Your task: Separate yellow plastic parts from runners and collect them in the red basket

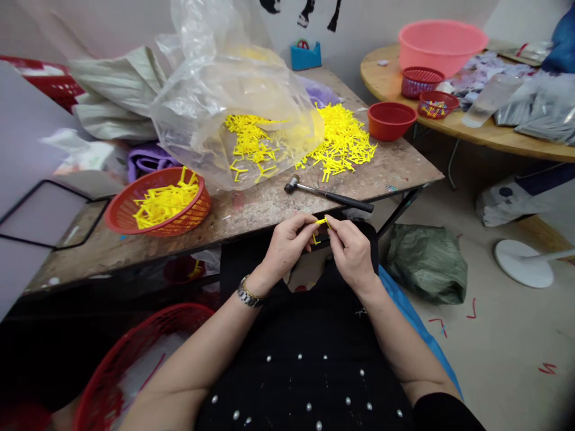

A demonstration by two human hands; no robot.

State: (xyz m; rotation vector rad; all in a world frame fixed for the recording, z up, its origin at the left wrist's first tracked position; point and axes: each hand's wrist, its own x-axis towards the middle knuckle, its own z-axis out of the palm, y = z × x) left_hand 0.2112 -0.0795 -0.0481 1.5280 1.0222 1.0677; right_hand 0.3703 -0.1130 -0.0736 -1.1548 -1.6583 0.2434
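Observation:
Pinched between the fingers of both hands is a small yellow plastic piece, held over my lap just off the table's front edge. My left hand grips its left side, fingers closed. My right hand is closed on its right end with thumb and forefinger. Fingers cover much of the piece, so its full shape is hidden. A hammer with a black handle lies on the table just beyond my hands. Behind it spreads a heap of yellow plastic pieces, partly inside a clear plastic bag.
An orange basket of yellow pieces stands at the table's left. A red bowl sits at the right corner. Farther right, a round wooden table carries a pink basin. A large red basket is below left; a green bag lies on the floor.

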